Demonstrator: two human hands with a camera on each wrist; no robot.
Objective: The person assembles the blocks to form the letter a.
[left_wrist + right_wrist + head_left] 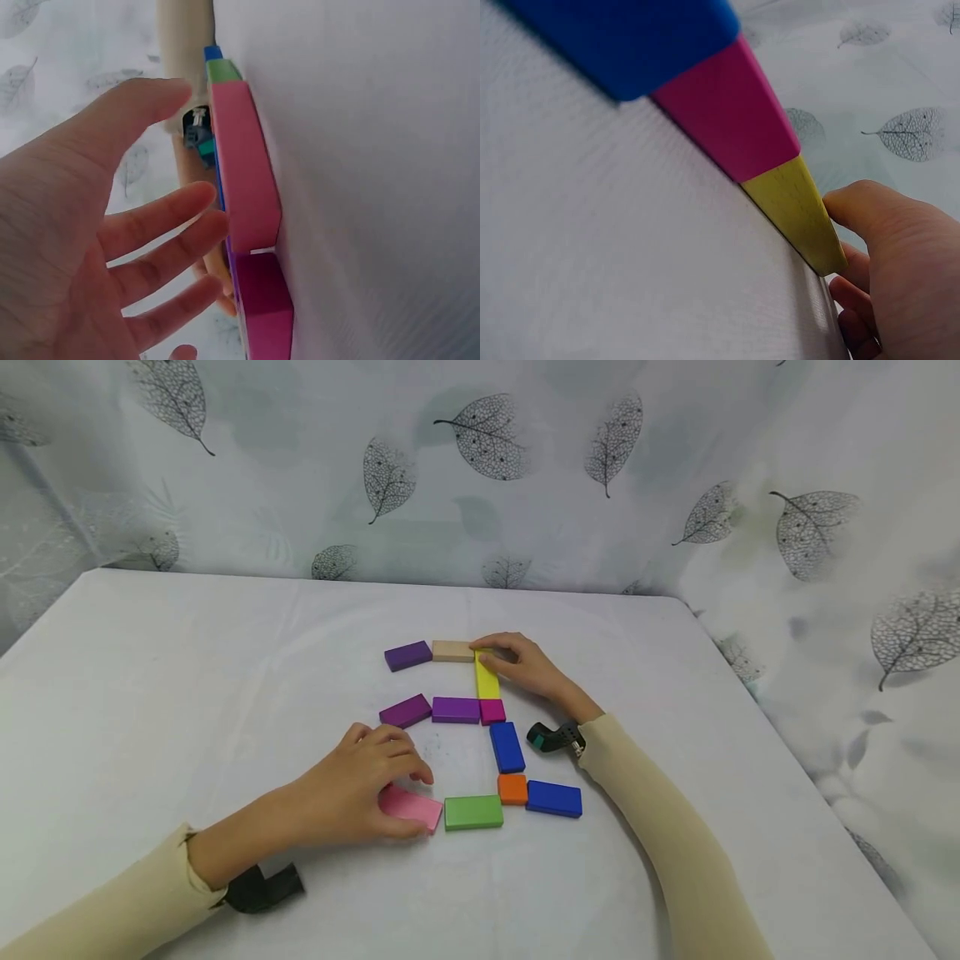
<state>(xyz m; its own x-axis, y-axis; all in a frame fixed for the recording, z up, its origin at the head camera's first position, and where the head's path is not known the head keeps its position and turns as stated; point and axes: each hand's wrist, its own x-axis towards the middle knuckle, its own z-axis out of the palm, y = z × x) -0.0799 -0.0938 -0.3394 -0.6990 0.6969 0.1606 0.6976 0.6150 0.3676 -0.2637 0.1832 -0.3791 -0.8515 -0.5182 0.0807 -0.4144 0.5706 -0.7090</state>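
My left hand (360, 789) hovers over a pink block (412, 808), thumb and fingers spread on either side of it. In the left wrist view the fingers are loosely extended beside the pink block (244, 165); whether they touch it I cannot tell. My right hand (528, 666) is at the far end of a yellow block (487, 681), its thumb over the block and its index fingertip near the adjoining tan block (452, 651). The right wrist view shows the thumb by the yellow block's edge and other fingers beyond its end. A magenta square block (492, 712) adjoins the yellow one.
A dark purple block (408, 656) lies beside the tan one. Further blocks are plum (406, 711), violet (456, 710), blue (507, 747), orange (513, 789), another blue (554, 798) and green (473, 812). All lie flat on the white-covered table (187, 693), before a leaf-patterned curtain (285, 468).
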